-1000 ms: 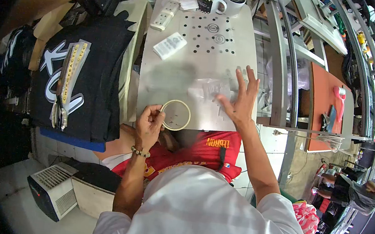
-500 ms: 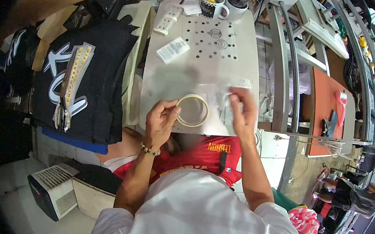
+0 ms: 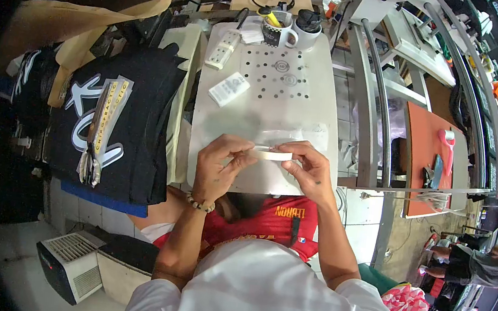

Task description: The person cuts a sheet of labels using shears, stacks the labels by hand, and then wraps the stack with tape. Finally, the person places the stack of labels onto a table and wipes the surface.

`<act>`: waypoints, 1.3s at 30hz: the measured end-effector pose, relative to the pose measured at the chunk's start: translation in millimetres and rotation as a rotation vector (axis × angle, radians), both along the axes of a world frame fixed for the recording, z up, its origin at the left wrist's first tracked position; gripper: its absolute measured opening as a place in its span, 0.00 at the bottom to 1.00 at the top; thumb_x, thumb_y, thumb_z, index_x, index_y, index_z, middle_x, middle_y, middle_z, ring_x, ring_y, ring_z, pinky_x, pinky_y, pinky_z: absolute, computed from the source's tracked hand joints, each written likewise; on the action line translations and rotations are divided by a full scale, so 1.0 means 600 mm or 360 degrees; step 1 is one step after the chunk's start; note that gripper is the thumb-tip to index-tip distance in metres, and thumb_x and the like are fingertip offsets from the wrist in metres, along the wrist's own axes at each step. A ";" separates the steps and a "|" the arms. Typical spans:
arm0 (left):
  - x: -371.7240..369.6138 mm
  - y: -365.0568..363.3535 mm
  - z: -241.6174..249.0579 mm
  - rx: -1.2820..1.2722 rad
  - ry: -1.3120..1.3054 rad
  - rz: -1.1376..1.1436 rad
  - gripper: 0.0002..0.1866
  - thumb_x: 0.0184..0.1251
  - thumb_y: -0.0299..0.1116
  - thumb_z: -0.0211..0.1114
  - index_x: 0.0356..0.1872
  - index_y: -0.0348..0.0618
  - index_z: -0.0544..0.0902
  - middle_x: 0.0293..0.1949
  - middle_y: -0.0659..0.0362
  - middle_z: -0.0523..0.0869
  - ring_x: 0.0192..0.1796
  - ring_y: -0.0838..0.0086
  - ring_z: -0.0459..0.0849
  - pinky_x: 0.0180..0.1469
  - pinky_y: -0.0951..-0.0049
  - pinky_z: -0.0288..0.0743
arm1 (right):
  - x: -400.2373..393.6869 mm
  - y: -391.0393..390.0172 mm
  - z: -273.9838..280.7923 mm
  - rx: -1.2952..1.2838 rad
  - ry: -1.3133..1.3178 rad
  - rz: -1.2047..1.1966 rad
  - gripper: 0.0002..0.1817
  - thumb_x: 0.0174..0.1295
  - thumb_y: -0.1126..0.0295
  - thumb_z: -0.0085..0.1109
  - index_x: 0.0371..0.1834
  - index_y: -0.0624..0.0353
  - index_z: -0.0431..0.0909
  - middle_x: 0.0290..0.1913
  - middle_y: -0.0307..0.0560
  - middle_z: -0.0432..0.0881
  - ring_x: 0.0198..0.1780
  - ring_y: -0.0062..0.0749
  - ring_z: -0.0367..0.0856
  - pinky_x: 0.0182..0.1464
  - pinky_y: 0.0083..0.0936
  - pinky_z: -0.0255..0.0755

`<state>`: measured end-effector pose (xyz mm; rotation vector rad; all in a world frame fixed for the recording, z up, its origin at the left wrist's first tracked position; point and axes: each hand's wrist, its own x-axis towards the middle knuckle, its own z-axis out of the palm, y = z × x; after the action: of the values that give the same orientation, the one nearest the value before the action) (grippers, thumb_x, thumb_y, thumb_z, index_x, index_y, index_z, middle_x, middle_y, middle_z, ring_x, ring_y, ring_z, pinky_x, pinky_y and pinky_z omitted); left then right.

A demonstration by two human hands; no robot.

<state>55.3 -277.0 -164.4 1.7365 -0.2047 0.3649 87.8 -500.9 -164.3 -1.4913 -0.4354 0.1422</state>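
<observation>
- Bench: pale grey, dotted black (two ring prints among them)
- Tape roll over the bench: creamy white
- Fabric left of the bench: black, white lettering
- Shorts at the bench's near edge: red, yellow lettering

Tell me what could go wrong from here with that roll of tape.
The tape roll sits edge-up between the fingers of the left hand and right hand, near the table's front edge; a slip might send it into the lap.

Clear plastic lies just beyond the hands, so any loose tape end could catch on it.
</observation>
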 end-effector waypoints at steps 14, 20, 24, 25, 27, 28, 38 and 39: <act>-0.010 -0.023 0.051 0.0279 -0.0077 0.0042 0.16 0.52 0.23 0.77 0.44 0.40 0.86 0.37 0.57 0.88 0.35 0.74 0.85 0.40 0.76 0.79 | 0.002 0.002 0.037 -0.0242 -0.0203 0.0189 0.13 0.64 0.79 0.62 0.52 0.65 0.82 0.56 0.54 0.82 0.60 0.41 0.80 0.64 0.32 0.71; -0.004 -0.004 0.062 0.0261 0.0125 -0.0051 0.15 0.55 0.27 0.76 0.45 0.41 0.87 0.42 0.57 0.88 0.38 0.78 0.81 0.38 0.77 0.73 | 0.006 -0.017 0.000 -0.0009 0.0009 0.0187 0.12 0.66 0.78 0.61 0.52 0.65 0.81 0.55 0.52 0.82 0.60 0.35 0.79 0.59 0.30 0.72; -0.007 -0.006 0.077 0.0233 0.0080 -0.0191 0.15 0.57 0.27 0.74 0.46 0.41 0.87 0.44 0.57 0.89 0.38 0.78 0.82 0.37 0.78 0.73 | 0.001 -0.021 0.003 -0.0008 -0.0064 0.0152 0.10 0.65 0.78 0.62 0.49 0.66 0.82 0.53 0.52 0.83 0.60 0.40 0.80 0.59 0.34 0.73; -0.007 -0.013 0.080 0.0281 0.0046 -0.0176 0.15 0.57 0.27 0.74 0.46 0.40 0.87 0.43 0.57 0.89 0.36 0.78 0.83 0.36 0.77 0.73 | 0.001 -0.020 0.006 -0.0082 -0.0146 0.0139 0.10 0.64 0.77 0.63 0.48 0.66 0.83 0.52 0.52 0.84 0.60 0.43 0.80 0.60 0.36 0.73; -0.008 -0.020 0.081 0.0330 0.0011 -0.0157 0.14 0.58 0.27 0.73 0.47 0.40 0.87 0.42 0.57 0.89 0.35 0.78 0.83 0.35 0.76 0.73 | 0.001 -0.018 0.015 -0.0157 -0.0242 0.0118 0.10 0.62 0.77 0.64 0.46 0.66 0.83 0.49 0.51 0.85 0.59 0.45 0.80 0.60 0.38 0.72; -0.007 -0.022 0.078 0.0340 -0.0030 -0.0144 0.13 0.58 0.27 0.73 0.45 0.39 0.88 0.41 0.56 0.89 0.34 0.78 0.84 0.33 0.76 0.74 | 0.000 -0.018 0.022 -0.0235 -0.0337 0.0089 0.09 0.61 0.77 0.65 0.44 0.65 0.84 0.46 0.50 0.86 0.58 0.47 0.80 0.60 0.40 0.72; -0.019 -0.026 0.071 0.0477 -0.0147 -0.0096 0.09 0.55 0.19 0.70 0.39 0.34 0.88 0.40 0.51 0.90 0.31 0.75 0.89 0.36 0.76 0.83 | -0.016 -0.021 0.073 -0.0616 -0.0621 0.0058 0.10 0.53 0.79 0.69 0.40 0.64 0.85 0.41 0.48 0.86 0.52 0.48 0.82 0.57 0.38 0.73; -0.020 -0.027 0.071 0.0480 -0.0145 -0.0093 0.09 0.55 0.19 0.70 0.39 0.34 0.88 0.40 0.51 0.90 0.31 0.75 0.89 0.36 0.76 0.83 | -0.016 -0.020 0.074 -0.0625 -0.0628 0.0045 0.11 0.53 0.79 0.69 0.40 0.64 0.84 0.41 0.48 0.86 0.52 0.48 0.82 0.56 0.38 0.73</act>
<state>43.5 -293.2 -121.7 2.0068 -0.3919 0.3856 77.9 -513.1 -120.0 -1.9082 -0.7795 -0.0512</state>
